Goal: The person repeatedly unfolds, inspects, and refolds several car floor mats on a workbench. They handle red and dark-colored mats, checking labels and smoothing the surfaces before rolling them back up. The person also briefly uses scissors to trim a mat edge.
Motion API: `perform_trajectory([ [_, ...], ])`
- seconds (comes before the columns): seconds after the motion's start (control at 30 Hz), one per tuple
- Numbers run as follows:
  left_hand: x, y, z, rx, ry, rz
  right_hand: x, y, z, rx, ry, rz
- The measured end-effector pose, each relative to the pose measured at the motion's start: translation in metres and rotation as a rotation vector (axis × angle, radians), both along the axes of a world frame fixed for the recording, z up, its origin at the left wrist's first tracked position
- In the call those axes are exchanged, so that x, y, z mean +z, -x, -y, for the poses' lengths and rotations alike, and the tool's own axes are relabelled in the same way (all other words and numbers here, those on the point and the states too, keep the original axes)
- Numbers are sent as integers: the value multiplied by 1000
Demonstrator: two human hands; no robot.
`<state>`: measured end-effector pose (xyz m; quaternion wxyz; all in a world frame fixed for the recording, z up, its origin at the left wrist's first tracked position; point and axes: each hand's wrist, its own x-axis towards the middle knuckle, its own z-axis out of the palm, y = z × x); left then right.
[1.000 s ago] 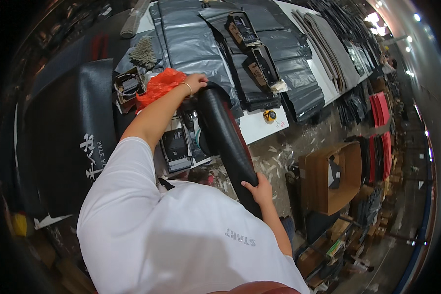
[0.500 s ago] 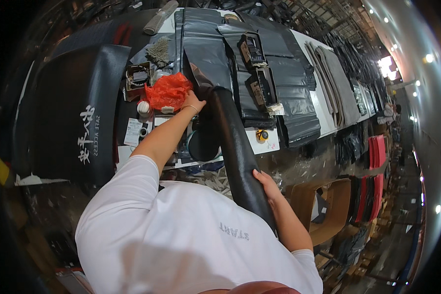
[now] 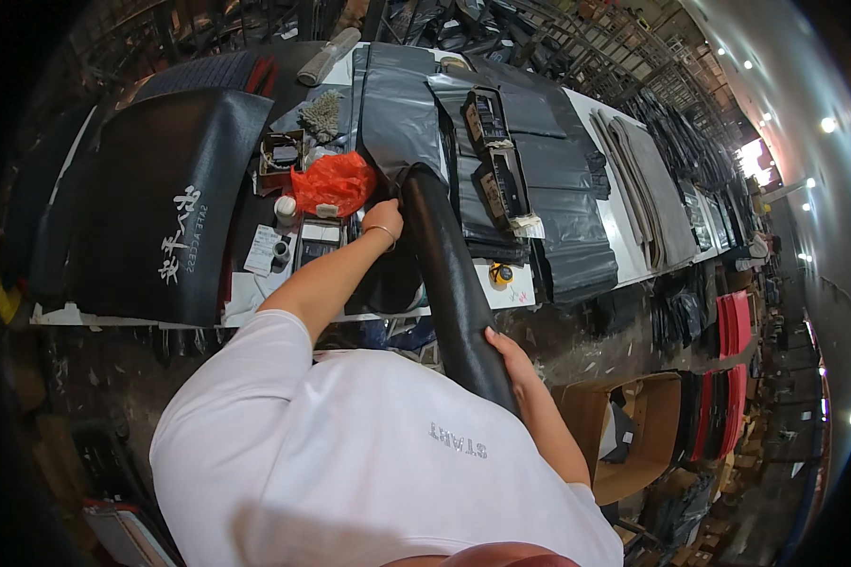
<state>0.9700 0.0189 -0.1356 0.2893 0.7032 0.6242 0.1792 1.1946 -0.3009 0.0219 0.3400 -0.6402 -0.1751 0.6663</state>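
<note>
A long black rolled mat (image 3: 449, 274) with a glossy, grained surface slants from my body toward the table. My right hand (image 3: 509, 354) grips its near part from the right side, thumb on top and fingers mostly hidden. At the roll's far end, my left hand (image 3: 383, 219) is closed at the edge of a dark grey plastic bag (image 3: 380, 161). The bag's mouth lies against that end; how far the roll sits inside I cannot tell. A crumpled red plastic bag (image 3: 333, 184) lies just beyond my left hand.
On the table's left lies a black mat with white lettering (image 3: 161, 189). Flat grey bags (image 3: 577, 236) and two open black boxes (image 3: 487, 118) lie to the right. A yellow tape measure (image 3: 501, 274) rests near the front edge. A cardboard box (image 3: 667, 406) stands at lower right.
My left hand has drawn back from the red bag toward me and closed beside the roll's end. The bag's raised flap has dropped lower. My right hand still holds the roll.
</note>
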Motion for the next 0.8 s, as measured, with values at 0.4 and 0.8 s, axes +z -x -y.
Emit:
perform_trajectory([
  [0.4,121,-5,79,-338,-477,116,-4,-12,22,-28,60,-90],
  [0.8,145,-111,120,-964,-673,-467,-2,-6,43,-82,26,26],
])
